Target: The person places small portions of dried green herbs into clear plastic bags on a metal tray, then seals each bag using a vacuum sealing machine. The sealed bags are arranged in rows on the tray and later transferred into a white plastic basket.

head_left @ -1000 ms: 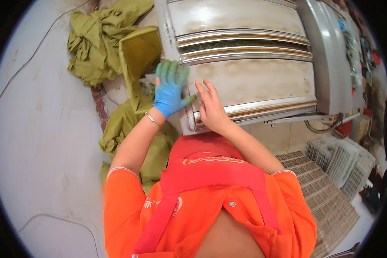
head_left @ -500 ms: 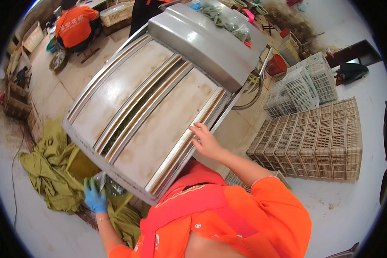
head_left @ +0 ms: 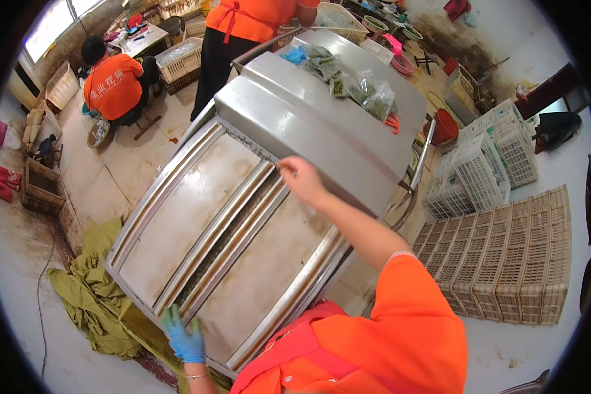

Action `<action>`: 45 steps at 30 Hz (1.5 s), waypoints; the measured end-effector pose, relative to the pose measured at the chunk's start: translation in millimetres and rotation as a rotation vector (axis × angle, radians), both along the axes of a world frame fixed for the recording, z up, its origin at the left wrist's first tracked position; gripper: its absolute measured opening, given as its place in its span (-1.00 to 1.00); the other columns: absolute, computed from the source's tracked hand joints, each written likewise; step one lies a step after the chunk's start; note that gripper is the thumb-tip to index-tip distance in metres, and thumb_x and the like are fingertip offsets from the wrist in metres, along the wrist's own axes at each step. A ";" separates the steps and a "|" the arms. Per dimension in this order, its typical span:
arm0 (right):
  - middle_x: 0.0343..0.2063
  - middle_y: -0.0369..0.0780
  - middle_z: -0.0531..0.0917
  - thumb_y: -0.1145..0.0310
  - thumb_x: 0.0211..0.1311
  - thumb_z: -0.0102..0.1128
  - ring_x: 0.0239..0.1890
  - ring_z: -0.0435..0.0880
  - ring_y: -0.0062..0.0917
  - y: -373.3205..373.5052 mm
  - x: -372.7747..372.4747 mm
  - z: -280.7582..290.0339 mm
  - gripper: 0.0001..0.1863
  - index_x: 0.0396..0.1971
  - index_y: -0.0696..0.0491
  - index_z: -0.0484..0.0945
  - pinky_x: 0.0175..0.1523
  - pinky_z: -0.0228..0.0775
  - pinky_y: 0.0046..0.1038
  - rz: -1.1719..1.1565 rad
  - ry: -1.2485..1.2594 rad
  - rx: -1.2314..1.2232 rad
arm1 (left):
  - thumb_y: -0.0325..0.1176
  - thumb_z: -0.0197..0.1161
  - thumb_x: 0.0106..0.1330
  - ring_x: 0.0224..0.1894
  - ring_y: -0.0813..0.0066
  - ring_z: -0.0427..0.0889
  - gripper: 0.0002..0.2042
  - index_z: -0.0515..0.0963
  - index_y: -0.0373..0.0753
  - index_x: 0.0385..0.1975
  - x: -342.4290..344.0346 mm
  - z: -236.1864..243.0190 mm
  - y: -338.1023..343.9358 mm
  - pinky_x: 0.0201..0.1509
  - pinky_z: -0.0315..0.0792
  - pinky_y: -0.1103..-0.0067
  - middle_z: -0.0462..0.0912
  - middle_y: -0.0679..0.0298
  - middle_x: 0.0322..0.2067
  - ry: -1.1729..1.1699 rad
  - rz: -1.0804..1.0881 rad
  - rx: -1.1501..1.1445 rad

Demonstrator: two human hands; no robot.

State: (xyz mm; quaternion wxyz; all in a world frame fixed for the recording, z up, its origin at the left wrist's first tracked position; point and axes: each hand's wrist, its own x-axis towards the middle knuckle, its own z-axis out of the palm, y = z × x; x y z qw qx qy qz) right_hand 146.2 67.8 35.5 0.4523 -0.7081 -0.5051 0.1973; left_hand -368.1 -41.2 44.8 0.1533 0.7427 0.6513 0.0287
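Note:
My left hand (head_left: 185, 337), in a blue glove with green-stained fingertips, has its fingers spread at the near left end of the long slot in the steel machine (head_left: 184, 223). Dark green material (head_left: 211, 253) shows inside the slot between two metal rails. My bare right hand (head_left: 299, 178) reaches to the far end of the slot, fingers curled at the rail's end against the raised steel cover (head_left: 308, 128). What it grips, if anything, I cannot make out. On top of that cover lie plastic bags of green contents (head_left: 377, 102) and a crumpled blue item (head_left: 294, 55).
A seated co-worker (head_left: 115, 85) and a standing one (head_left: 243, 26) are beyond the machine. Olive cloth (head_left: 85, 295) lies at left. Stacked crates (head_left: 492, 256), white crates (head_left: 479, 171) and a red bucket (head_left: 443, 125) stand at right. A cable (head_left: 43, 295) runs along the left.
The view has swung to show more of the room. My right hand has moved from the near rail to the slot's far end. My left hand has risen from the olive cloth to the slot's near end.

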 end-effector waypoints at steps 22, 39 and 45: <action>-0.45 -0.17 0.54 0.44 0.13 0.29 -0.35 0.56 -0.23 -150.5 -302.1 78.0 -0.87 -0.39 0.07 0.50 -0.24 0.43 -0.25 0.759 0.093 0.156 | 0.08 0.04 0.49 0.52 0.21 0.04 -0.16 -0.10 -0.44 0.50 53.9 77.5 -83.4 0.55 -0.09 0.40 0.04 0.02 0.50 -1.356 -0.007 -0.168; -0.38 -0.10 0.55 0.40 0.20 0.30 -0.33 0.60 -0.19 -212.9 -398.2 61.5 -0.80 -0.24 0.09 0.49 -0.25 0.46 -0.26 0.734 -0.033 0.039 | -0.23 0.06 0.54 0.47 0.24 0.16 -0.39 0.06 -0.36 0.48 -38.7 52.6 -117.3 0.52 0.01 0.47 0.18 0.02 0.44 -1.495 0.089 -0.315; -0.29 -0.13 0.61 0.34 0.22 0.32 -0.35 0.63 -0.29 -184.3 -362.5 40.9 -0.82 -0.22 0.05 0.58 -0.22 0.50 -0.32 0.675 -0.130 -0.096 | -0.32 0.19 0.44 -0.09 0.45 0.56 -0.68 0.49 -0.34 0.10 -58.1 44.7 -98.4 0.08 0.62 0.44 0.54 0.22 -0.16 -1.827 0.635 -0.366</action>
